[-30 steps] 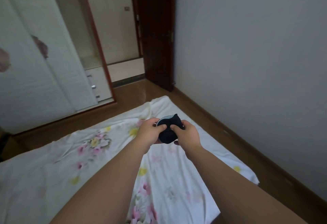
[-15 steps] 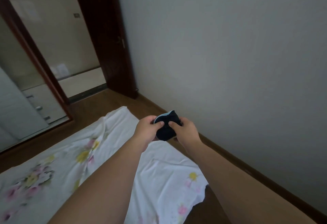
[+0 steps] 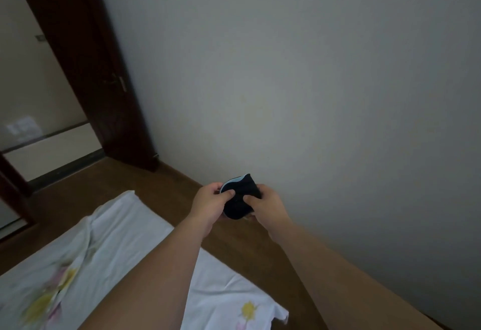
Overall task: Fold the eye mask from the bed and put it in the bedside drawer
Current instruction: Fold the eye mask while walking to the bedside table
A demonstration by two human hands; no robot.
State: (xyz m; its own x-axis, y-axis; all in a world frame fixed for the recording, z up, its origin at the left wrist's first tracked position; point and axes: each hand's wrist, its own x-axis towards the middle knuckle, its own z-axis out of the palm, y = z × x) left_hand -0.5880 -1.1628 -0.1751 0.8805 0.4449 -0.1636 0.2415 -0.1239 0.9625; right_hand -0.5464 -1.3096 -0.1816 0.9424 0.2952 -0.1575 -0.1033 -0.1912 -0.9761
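A dark navy eye mask [image 3: 239,199] with a pale blue lining showing at its top edge is folded over and held in the air between both hands. My left hand [image 3: 211,203] pinches its left side with the thumb on top. My right hand [image 3: 268,206] grips its right side. The mask hangs above the wooden floor strip, just past the edge of the bed [image 3: 125,246]. No bedside drawer is in view.
The bed's white floral sheet fills the lower left. A brown wooden floor [image 3: 166,186] runs between the bed and a plain grey wall [image 3: 312,95]. A dark wooden door [image 3: 86,69] stands at the upper left, with a doorway beyond it.
The view has swung to the right, away from the white wardrobe and toward the wall. Both hands have kept hold of the folded mask and now hold it over the floor beside the bed.
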